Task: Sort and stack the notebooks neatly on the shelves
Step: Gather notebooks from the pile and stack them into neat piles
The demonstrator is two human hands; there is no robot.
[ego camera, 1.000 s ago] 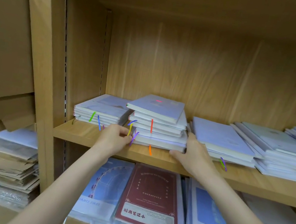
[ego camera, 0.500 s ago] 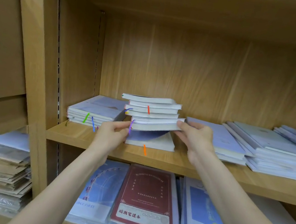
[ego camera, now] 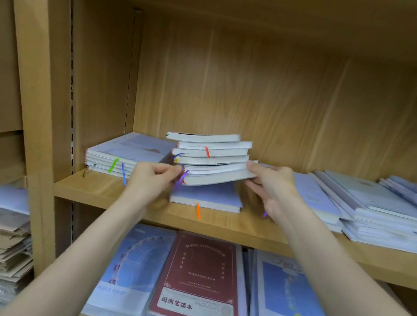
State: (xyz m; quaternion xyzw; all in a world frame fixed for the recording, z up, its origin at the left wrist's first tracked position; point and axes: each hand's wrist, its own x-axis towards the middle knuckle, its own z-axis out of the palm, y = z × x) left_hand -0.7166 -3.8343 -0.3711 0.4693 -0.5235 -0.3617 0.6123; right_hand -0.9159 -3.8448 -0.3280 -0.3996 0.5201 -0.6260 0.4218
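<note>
Gripping a lifted notebook stack [ego camera: 210, 158] between both hands [ego camera: 214, 183]

1. A lifted stack [ego camera: 211, 158] hangs tilted above one notebook [ego camera: 207, 197] lying on the shelf [ego camera: 219, 225].
2. The left hand [ego camera: 149, 181] is at the stack's left end, the right hand [ego camera: 273, 189] at its right.
3. A left pile [ego camera: 126, 155] lies beside them; right piles [ego camera: 373, 209] lie along the shelf.
4. Below the shelf lie more notebooks [ego camera: 199, 281].
</note>
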